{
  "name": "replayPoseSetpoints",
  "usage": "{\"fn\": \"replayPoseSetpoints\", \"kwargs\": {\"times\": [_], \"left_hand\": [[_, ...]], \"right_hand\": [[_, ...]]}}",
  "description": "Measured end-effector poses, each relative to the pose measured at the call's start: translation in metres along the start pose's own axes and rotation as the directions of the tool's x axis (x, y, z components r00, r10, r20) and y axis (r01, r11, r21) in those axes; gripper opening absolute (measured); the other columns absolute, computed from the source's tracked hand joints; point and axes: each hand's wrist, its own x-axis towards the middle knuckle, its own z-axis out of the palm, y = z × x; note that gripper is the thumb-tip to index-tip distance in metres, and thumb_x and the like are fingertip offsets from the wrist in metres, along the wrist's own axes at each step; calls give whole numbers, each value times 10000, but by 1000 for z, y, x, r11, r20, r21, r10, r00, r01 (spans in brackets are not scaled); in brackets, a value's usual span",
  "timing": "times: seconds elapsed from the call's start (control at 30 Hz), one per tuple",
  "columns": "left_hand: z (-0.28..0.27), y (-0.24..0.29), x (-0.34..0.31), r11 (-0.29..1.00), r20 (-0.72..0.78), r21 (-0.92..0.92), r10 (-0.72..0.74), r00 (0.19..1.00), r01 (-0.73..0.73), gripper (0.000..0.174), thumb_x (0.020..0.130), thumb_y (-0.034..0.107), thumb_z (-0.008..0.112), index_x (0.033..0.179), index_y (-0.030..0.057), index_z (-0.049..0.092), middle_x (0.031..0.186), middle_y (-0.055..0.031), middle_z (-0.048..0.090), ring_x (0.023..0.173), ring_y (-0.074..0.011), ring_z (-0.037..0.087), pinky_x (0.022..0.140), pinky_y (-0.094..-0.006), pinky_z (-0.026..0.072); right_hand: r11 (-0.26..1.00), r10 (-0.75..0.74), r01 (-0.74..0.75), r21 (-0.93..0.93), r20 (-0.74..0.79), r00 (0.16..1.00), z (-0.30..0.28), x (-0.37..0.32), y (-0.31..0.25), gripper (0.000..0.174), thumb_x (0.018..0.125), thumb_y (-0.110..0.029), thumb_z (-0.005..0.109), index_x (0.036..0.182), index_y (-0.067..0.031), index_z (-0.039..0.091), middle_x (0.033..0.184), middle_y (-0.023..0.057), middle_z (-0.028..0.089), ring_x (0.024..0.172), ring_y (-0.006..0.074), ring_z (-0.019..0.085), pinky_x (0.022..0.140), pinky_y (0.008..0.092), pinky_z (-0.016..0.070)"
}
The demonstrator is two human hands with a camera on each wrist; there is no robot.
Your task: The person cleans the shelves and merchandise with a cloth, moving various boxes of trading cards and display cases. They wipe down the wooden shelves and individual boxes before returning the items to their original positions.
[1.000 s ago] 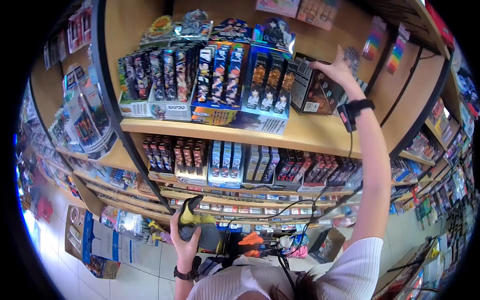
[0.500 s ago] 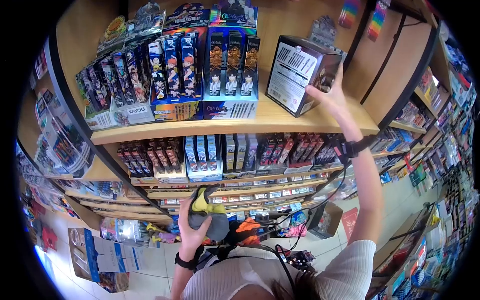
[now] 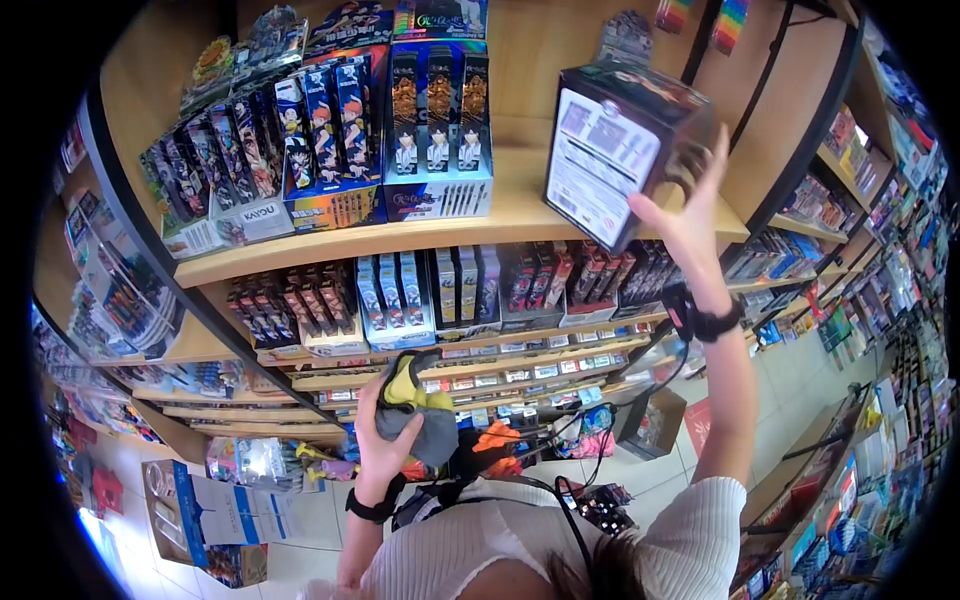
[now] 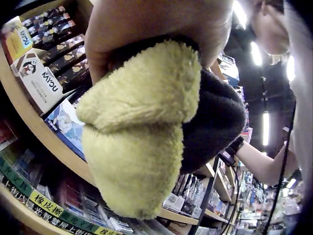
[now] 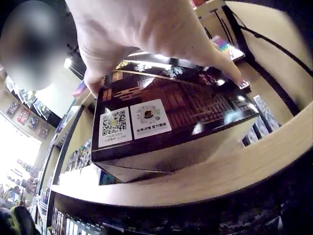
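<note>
The right hand grips a dark box with a white printed label panel, thumb on one side and fingers on another, at the upper shelf's front edge. In the right wrist view the hand spans the box, whose face carries two white squares, one a QR code. Low in the head view, the left hand holds a grey and yellow plush item. The left wrist view shows its fuzzy yellow part and dark part close up, beneath the left hand.
Display boxes of slim packs stand left of the dark box on the wooden shelf. More packs line the shelf below. A black cable hangs from the right wrist. Rainbow items hang at upper right; an open carton sits lower down.
The dark box has turned and come forward from the back of the shelf, tilting in the right hand. The left hand keeps hold of the plush item. The head view has shifted.
</note>
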Motion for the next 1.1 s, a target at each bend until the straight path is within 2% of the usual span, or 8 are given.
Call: {"fn": "replayPoseSetpoints", "kwargs": {"times": [0.23, 0.37, 0.43, 0.67, 0.83, 0.93, 1.0, 1.1], "left_hand": [[28, 61, 58, 962, 34, -222, 172, 985, -160, 640, 666, 46, 683, 1250, 8, 422, 1222, -130, 475, 1137, -227, 460, 976, -361, 346], [67, 110, 97, 641, 451, -690, 19, 892, 335, 709, 719, 33, 620, 1354, 26, 304, 1219, -102, 477, 1097, -188, 483, 942, -286, 367], [80, 103, 92, 608, 687, -568, -21, 727, 554, 745, 716, 42, 619, 1375, 33, 273, 1223, -97, 479, 1096, -180, 482, 942, -270, 358], [106, 102, 69, 580, 717, -550, -42, 696, 601, 770, 700, 8, 591, 1388, 48, 248, 1279, -97, 430, 1111, -194, 472, 965, -300, 345], [114, 90, 61, 536, 714, -588, -9, 700, 606, 683, 691, -5, 614, 1317, 29, 342, 1206, -104, 483, 1088, -194, 487, 937, -313, 375], [116, 91, 54, 635, 687, -599, 95, 721, 487, 688, 655, -38, 658, 1280, 3, 374, 1170, -97, 512, 1089, -191, 481, 935, -308, 372], [124, 92, 51, 654, 634, -660, 221, 741, 370, 721, 660, -45, 659, 1308, 8, 345, 1216, -95, 480, 1121, -178, 449, 953, -306, 351], [130, 93, 47, 729, 537, -651, 247, 807, 210, 793, 675, -55, 654, 1362, 11, 264, 1294, -85, 401, 1173, -170, 387, 1000, -317, 298]], "right_hand": [[990, -135, 134, -53, -16, 991, -39, -72, -45, 1431, 412, -408, 854, 1391, -8, -109, 1268, 172, 251, 1171, 294, 322, 990, 391, 275], [975, -75, 96, -201, 107, 991, -28, -111, -55, 1481, 394, -473, 855, 1378, 9, -142, 1407, 256, 55, 1305, 342, 164, 1067, 432, 180], [983, -39, 69, -168, 173, 984, -24, -128, -53, 1491, 388, -491, 854, 1376, 12, -143, 1406, 268, 48, 1311, 354, 153, 1069, 439, 177], [967, -45, 80, -241, 150, 988, -41, -149, -68, 1518, 358, -494, 871, 1395, -37, -138, 1425, 246, 88, 1306, 348, 196, 1065, 435, 174], [978, -82, 94, -189, 72, 994, -44, -147, -59, 1467, 336, -584, 832, 1389, 53, 33, 1420, 249, 143, 1317, 348, 197, 1067, 414, 199], [972, -141, 153, 176, -76, 987, -37, -141, -48, 1473, 255, -647, 779, 1374, 69, 142, 1445, 222, 114, 1340, 315, 173, 1090, 391, 151], [868, 354, -232, 439, -220, 909, -24, -142, -55, 1374, 380, -687, 742, 1379, 46, 149, 1433, 203, 158, 1329, 285, 204, 1087, 382, 172], [812, 382, -211, 544, -223, 897, -16, -135, -49, 1302, 467, -737, 672, 1384, 20, 141, 1420, 181, 190, 1311, 260, 239, 1079, 374, 196]]}}
